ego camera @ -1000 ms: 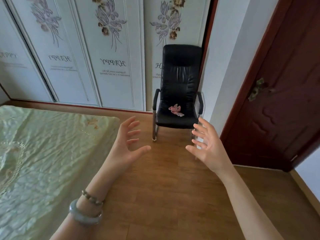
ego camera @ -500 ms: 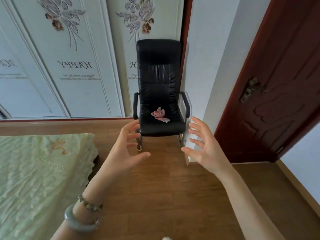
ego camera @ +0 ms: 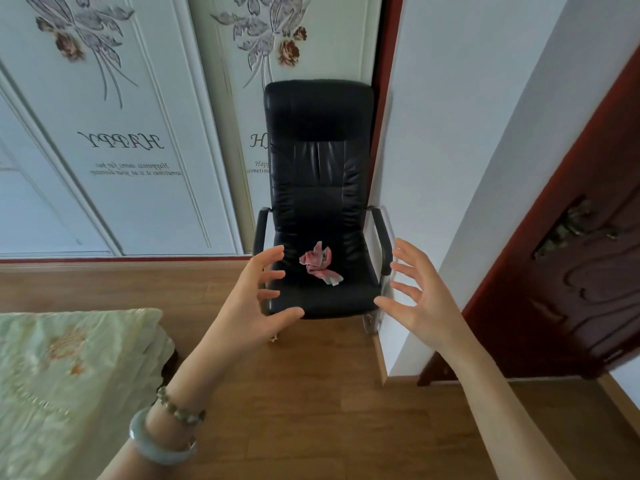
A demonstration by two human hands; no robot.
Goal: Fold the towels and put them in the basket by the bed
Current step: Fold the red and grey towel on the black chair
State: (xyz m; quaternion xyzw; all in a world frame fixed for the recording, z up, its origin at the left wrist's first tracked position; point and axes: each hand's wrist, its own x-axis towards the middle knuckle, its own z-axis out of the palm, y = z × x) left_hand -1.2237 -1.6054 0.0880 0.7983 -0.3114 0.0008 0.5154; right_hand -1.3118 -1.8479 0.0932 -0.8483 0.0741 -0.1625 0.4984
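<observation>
Now your left hand [ego camera: 249,299] and right hand [ego camera: 422,299] hover spread wide — neither holds anything.
Fingers splayed and loosely bent, they flank a small crumpled pink cloth [ego camera: 320,263] lying mid-frame on the seat of the black armchair [ego camera: 318,150], apart from it; the green-covered bed [ego camera: 69,375] fills the lower left.

Black chair [ego camera: 318,188], wooden floor [ego camera: 311,393].

the wardrobe door [ego camera: 138,209] bears a mirror-reversed "happy" above smaller script starting "happiness".
</observation>
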